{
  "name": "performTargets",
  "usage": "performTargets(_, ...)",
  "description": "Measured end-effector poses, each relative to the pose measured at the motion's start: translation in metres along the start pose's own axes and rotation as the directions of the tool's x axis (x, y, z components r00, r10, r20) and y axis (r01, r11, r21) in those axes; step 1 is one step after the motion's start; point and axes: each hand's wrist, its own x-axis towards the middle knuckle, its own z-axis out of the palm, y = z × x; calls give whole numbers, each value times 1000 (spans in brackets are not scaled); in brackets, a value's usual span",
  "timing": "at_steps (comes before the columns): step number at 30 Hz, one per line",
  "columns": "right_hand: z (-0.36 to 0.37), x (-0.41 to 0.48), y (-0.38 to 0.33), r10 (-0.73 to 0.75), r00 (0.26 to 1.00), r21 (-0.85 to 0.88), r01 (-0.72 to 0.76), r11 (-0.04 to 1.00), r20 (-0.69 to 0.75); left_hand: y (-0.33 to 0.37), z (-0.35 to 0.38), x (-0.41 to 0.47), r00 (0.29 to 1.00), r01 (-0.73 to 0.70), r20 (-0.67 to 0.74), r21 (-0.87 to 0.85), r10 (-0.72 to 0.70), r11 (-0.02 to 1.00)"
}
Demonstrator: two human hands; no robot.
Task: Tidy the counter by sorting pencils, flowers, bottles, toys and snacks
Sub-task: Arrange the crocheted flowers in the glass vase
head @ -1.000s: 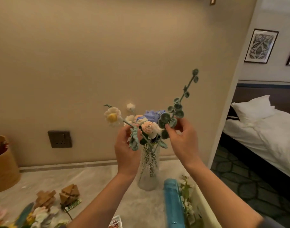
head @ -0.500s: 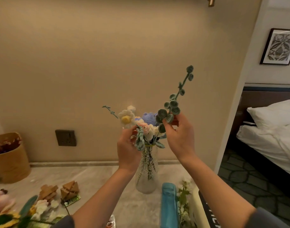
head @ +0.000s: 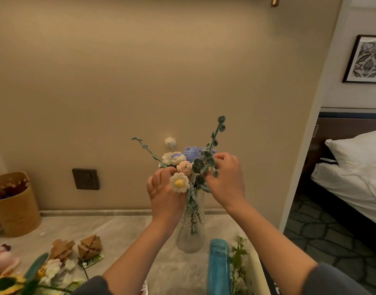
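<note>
**Both hands at the vase mouth, the daisy just to its left**

The tall clear ribbed glass vase (head: pixel 190 231) stands upright on the pale marble counter (head: pixel 123 235). It holds a bunch of crocheted flowers, with a lilac knitted bloom (head: pixel 192 153) at the top.

The left hand (head: pixel 163 194) is just left of the vase mouth. Its fingers curl in around the white crocheted daisy with a yellow centre (head: pixel 179 182), whose head rests against them. The daisy's stem is hidden, so I cannot tell whether it already reaches into the vase.

The right hand (head: pixel 225 179) is just right of the mouth and pinches the green crocheted eucalyptus sprig (head: pixel 212 145) low on its stem. The sprig leans up and to the right, away from the vase.

The next move probably turns on the daisy. It lies on the left hand's side, above the rim, and the vase's long axis is vertical. The stem would therefore need to travel straight down between the stems already there, while the right hand keeps the sprig aside.

More loose crocheted flowers (head: pixel 52 271) lie well to the vase's left at the near edge of the counter, so the flower sorting looks unfinished.
</note>
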Motion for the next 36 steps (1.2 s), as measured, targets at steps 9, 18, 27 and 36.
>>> performTargets(9, 20, -3, 23, 22, 983, -206, 16, 978, 181, 2, 5, 8, 968, -100, 245, 191, 51, 976)
performTargets(18, 35, -11, 30, 29, 990, -224, 3, 975, 137, 2, 20, 5, 970, -126, 235, 230, 71, 965)
performTargets(27, 36, -31, 27, 60, 996, -3, -60, 998, -64, -11, 13, -7, 989, -119, 103, 133, 105, 984)
performTargets(36, 63, -93, 10, 183, 972, 391, -113, 913, -145, -42, -8, -40, 999, -27, 17, -202, 31, 979)
